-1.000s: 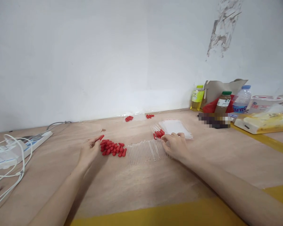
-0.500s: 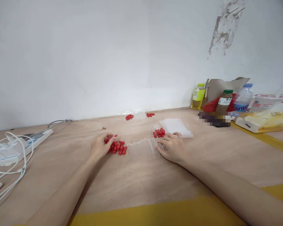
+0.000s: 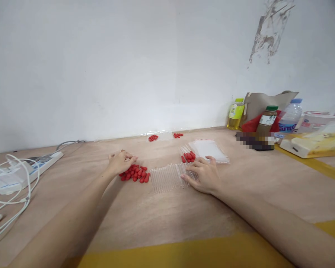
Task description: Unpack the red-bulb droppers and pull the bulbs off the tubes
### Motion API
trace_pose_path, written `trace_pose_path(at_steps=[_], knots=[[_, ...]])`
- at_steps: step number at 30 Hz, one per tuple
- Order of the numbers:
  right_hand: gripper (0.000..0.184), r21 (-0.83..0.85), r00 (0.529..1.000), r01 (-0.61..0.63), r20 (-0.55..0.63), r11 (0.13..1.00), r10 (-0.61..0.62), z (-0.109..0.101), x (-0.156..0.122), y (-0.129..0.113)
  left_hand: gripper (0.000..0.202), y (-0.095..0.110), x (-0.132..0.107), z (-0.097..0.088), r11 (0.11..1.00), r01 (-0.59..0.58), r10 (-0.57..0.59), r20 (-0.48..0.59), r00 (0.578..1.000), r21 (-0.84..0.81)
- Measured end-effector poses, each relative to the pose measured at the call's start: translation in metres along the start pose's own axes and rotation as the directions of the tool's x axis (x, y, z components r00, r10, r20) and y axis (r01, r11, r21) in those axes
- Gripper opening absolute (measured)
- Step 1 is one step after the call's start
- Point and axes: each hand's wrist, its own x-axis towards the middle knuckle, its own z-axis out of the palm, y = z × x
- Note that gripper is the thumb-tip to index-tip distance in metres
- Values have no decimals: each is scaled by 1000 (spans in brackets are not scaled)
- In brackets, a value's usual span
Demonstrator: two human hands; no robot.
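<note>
My left hand (image 3: 120, 162) hovers just over the left end of a pile of red rubber bulbs (image 3: 135, 172). Its thumb and fingers come together, and whatever may be between them is hidden. A row of thin clear tubes (image 3: 167, 178) lies side by side to the right of that pile. Over the right end of the row rests my right hand (image 3: 203, 175), fingers spread and holding nothing. Just beyond its fingertips, a smaller group of red bulbs (image 3: 188, 157) sits with more clear tubes (image 3: 185, 149) behind it.
A stack of clear plastic bags (image 3: 209, 149) lies behind my right hand. Two small red clusters (image 3: 153, 138) lie by the wall. Bottles (image 3: 235, 114), a bag (image 3: 254, 106) and a tissue pack (image 3: 312, 145) stand at right. A power strip (image 3: 48, 162) with white cables is at left.
My left hand has risen and drawn back slightly from the red bulbs, uncovering more of the pile. The red bulb that showed at its fingertips is out of sight. My right hand stays almost still.
</note>
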Motion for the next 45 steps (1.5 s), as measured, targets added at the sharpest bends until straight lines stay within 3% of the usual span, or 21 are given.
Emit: trace_pose_path(at_steps=[5, 13, 16, 20, 27, 31, 34, 36, 39, 42, 45], knots=[[30, -17, 991, -106, -89, 994, 104, -1, 5, 6, 35, 24, 6, -2, 998, 6, -9, -51, 999, -63], [32, -26, 937, -333, -121, 943, 328, -13, 11, 32, 16, 141, 16, 33, 942, -272, 283, 34, 958, -195], [30, 2, 913, -388, -135, 922, 385, -16, 12, 40, 30, 174, 24, 45, 929, -301, 313, 24, 949, -215], [30, 26, 897, -426, -116, 904, 426, -18, 13, 43, 44, 193, 33, 56, 953, -250, 254, 4, 967, -169], [27, 59, 910, -394, -114, 917, 398, -17, 11, 39, 36, 197, 27, 53, 967, -178, 178, -14, 984, -181], [25, 113, 921, -313, -207, 943, 330, -13, 10, 41, 31, 171, -6, 35, 959, -192, 164, -143, 976, -210], [45, 99, 959, -79, -265, 992, 103, -15, 9, 33, 26, 136, -44, 27, 899, -382, 303, -325, 896, -213], [54, 44, 971, 113, -216, 993, -101, -19, 7, 22, 22, 113, -70, 26, 874, -460, 372, -395, 840, -155], [39, 18, 937, 337, -103, 941, -333, -20, 3, 4, 13, 94, -96, 30, 817, -569, 471, -462, 752, -93], [22, 31, 913, 403, -79, 915, -400, -15, -1, -6, 9, 92, -104, 34, 790, -606, 492, -500, 713, -87], [20, 44, 917, 396, -73, 917, -392, -11, -2, -7, 9, 98, -102, 36, 791, -604, 486, -502, 716, -96]])
